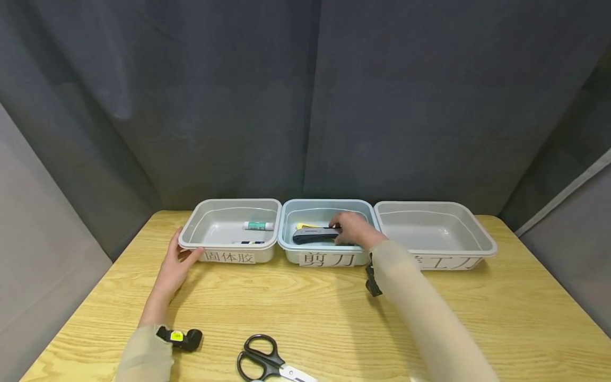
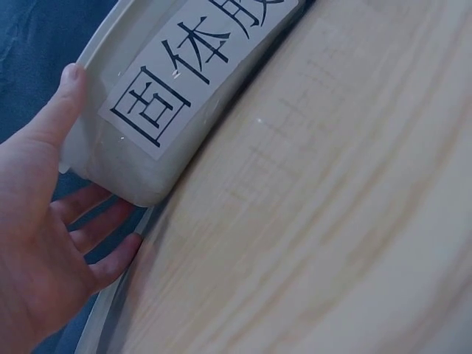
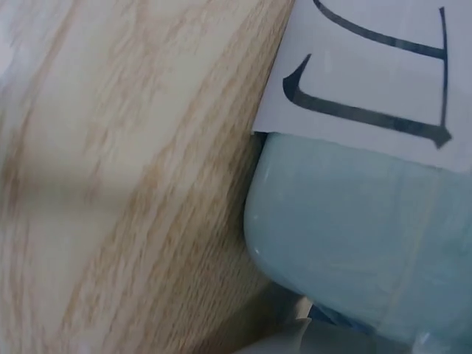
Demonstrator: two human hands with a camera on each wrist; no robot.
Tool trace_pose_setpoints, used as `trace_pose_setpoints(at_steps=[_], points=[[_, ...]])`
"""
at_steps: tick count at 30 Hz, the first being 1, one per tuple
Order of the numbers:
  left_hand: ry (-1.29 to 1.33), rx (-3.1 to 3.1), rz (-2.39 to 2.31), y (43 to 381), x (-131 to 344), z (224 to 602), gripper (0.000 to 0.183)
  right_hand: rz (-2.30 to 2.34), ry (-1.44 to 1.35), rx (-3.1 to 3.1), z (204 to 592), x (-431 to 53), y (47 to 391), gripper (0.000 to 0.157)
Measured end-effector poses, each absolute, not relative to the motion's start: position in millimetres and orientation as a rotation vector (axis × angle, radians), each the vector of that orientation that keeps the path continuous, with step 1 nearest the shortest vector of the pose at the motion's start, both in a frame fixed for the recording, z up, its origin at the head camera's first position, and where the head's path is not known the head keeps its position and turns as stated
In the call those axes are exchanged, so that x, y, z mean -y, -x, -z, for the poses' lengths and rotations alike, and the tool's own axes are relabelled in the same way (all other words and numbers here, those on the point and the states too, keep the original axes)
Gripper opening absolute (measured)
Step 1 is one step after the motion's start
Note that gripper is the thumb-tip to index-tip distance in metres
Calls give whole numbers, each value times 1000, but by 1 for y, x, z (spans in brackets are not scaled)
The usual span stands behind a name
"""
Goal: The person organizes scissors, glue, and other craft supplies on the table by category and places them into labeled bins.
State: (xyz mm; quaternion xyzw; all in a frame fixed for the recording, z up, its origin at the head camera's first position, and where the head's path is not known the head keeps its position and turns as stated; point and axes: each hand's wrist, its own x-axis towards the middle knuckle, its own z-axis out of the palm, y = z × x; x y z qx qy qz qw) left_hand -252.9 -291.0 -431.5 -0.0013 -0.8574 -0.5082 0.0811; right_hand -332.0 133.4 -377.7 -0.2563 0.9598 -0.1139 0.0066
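Observation:
My left hand (image 1: 173, 265) grips the front left corner of a light grey plastic bin (image 1: 279, 212). In the left wrist view, the thumb of that hand (image 2: 37, 221) lies at the bin's rim and the fingers reach round its corner. Over the middle, light blue bin (image 1: 286, 246), my right hand (image 1: 353, 229) pinches the right end of a grey and black utility knife (image 1: 312, 235). Something yellow (image 1: 303, 225) shows behind the knife, mostly hidden. The right wrist view shows the blue bin's outer wall (image 3: 339, 221); the fingers are out of sight there.
The left bin holds a green and white glue stick (image 1: 258, 226) and a dark blue and white one (image 1: 250, 242). A second grey bin (image 1: 429, 233) stands at the right. Black-handled scissors (image 1: 272, 362) lie on the wooden table (image 1: 305, 302) near its front. Paper labels mark the bins.

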Motion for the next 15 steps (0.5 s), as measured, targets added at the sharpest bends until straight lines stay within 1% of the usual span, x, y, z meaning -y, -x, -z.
trace_pose_setpoints(at_steps=[9, 15], points=[[2, 2561, 1520, 253, 291, 433, 87, 404, 795, -3015, 377, -140, 328, 32], [9, 2573, 1523, 253, 292, 433, 88, 539, 804, -3054, 369, -143, 318, 26]])
